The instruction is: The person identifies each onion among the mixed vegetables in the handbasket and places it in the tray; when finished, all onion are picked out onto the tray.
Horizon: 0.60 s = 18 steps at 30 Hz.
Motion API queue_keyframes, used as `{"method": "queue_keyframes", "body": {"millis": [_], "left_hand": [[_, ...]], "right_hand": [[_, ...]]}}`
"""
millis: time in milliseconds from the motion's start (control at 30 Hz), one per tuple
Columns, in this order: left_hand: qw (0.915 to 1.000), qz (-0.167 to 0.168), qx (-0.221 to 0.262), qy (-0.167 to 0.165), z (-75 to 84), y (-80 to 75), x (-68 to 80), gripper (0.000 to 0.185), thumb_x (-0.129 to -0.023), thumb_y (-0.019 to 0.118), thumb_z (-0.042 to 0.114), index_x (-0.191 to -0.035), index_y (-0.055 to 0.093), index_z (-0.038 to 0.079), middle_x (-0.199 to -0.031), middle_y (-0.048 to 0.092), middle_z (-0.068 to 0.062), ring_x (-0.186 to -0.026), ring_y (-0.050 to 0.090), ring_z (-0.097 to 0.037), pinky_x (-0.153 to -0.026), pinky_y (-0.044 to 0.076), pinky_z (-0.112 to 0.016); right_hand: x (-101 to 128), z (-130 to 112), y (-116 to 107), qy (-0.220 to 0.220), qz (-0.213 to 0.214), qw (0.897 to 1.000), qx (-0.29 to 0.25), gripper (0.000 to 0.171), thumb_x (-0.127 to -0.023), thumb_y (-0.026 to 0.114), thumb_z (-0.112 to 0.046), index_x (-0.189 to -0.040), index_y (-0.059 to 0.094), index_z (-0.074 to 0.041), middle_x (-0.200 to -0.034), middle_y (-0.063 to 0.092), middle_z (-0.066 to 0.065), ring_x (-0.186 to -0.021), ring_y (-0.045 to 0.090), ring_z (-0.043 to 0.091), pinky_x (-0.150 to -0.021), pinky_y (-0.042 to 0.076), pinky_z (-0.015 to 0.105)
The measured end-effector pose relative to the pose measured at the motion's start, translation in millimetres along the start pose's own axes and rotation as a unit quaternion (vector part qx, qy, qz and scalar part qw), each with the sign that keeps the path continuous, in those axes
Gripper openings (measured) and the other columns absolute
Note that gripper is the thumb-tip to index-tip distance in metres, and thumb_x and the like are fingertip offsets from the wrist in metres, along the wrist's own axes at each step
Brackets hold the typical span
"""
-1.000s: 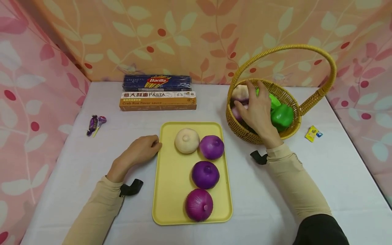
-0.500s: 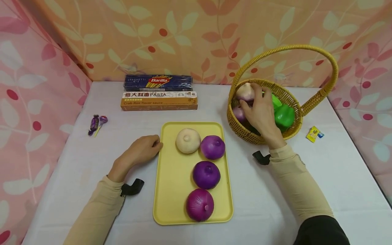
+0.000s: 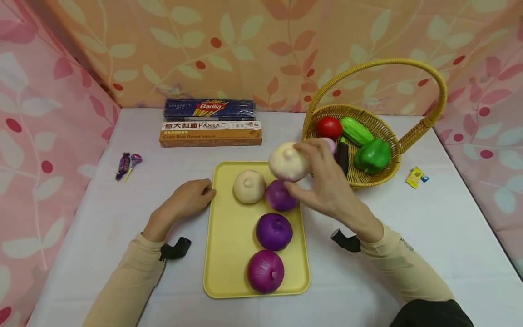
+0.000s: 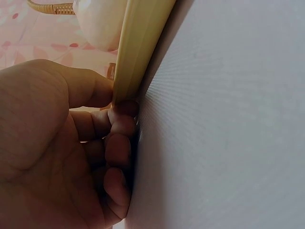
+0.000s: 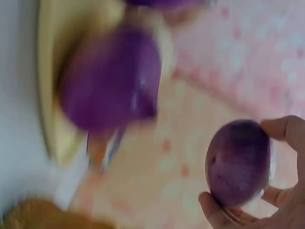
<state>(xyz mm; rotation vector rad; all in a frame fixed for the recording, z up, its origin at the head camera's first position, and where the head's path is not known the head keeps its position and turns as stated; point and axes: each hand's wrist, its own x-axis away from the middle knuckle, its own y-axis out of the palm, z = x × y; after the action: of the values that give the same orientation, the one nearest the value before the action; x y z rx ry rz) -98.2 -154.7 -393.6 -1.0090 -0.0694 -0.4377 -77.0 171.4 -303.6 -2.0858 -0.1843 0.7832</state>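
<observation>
The desk carries a tray near its front edge, four onions already on it. The left hand pinches the tray's left rim. The right hand holds a pale onion in curled fingers above the tray's far right corner; released there, it may strike the purple onion and roll off.

**Colours on the white table**

Yellow tray near the front edge: one cream onion, three purple. The held onion looks cream above, perhaps purple beneath in the blurred wrist view. Tan basket: red, green, dark. Blue and orange boxes at the back edge. Pink leaf-patterned walls.
</observation>
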Motion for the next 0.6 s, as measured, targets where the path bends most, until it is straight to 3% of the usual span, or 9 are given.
{"method": "queue_keyframes", "body": {"millis": [167, 267, 400, 600], "left_hand": [[1.0, 0.001, 0.0, 0.001, -0.1, -0.2, -0.1, 0.025, -0.097, 0.048, 0.023, -0.075, 0.047, 0.012, -0.067, 0.042, -0.001, -0.066, 0.044, -0.017, -0.062, 0.034, -0.029], [1.0, -0.001, 0.001, 0.001, -0.1, -0.5, 0.0, 0.024, -0.097, 0.048, 0.023, -0.075, 0.048, 0.012, -0.067, 0.042, -0.001, -0.066, 0.044, -0.017, -0.062, 0.034, -0.029], [1.0, 0.0, 0.0, 0.0, -0.4, -0.5, 0.1, 0.024, -0.097, 0.049, 0.023, -0.075, 0.047, 0.012, -0.067, 0.042, -0.001, -0.066, 0.044, -0.017, -0.062, 0.033, -0.029], [1.0, 0.002, 0.001, 0.003, -0.9, -0.6, 0.6, 0.024, -0.097, 0.049, 0.022, -0.075, 0.048, 0.012, -0.068, 0.043, -0.001, -0.067, 0.044, -0.016, -0.062, 0.033, -0.029]], "right_hand": [[12.1, -27.6, 28.8, -0.115, -0.091, 0.989, 0.013, 0.068, -0.076, 0.078, -0.041, -0.129, 0.053, -0.008, -0.127, 0.055, 0.011, -0.113, 0.056, 0.024, -0.096, 0.048, 0.039], [16.8, -36.9, 44.2, -0.157, -0.126, 0.979, 0.03, 0.066, -0.077, 0.076, -0.044, -0.129, 0.054, -0.01, -0.126, 0.057, 0.011, -0.115, 0.055, 0.025, -0.1, 0.045, 0.039], [20.1, -42.3, 59.5, -0.168, -0.161, 0.972, 0.037, 0.063, -0.077, 0.075, -0.042, -0.129, 0.053, -0.013, -0.125, 0.054, 0.011, -0.105, 0.057, 0.023, -0.092, 0.047, 0.037], [21.5, -42.6, 70.6, -0.153, -0.181, 0.971, 0.041, 0.06, -0.076, 0.074, -0.037, -0.128, 0.053, -0.016, -0.122, 0.052, 0.008, -0.091, 0.056, 0.019, -0.084, 0.048, 0.034]]}}
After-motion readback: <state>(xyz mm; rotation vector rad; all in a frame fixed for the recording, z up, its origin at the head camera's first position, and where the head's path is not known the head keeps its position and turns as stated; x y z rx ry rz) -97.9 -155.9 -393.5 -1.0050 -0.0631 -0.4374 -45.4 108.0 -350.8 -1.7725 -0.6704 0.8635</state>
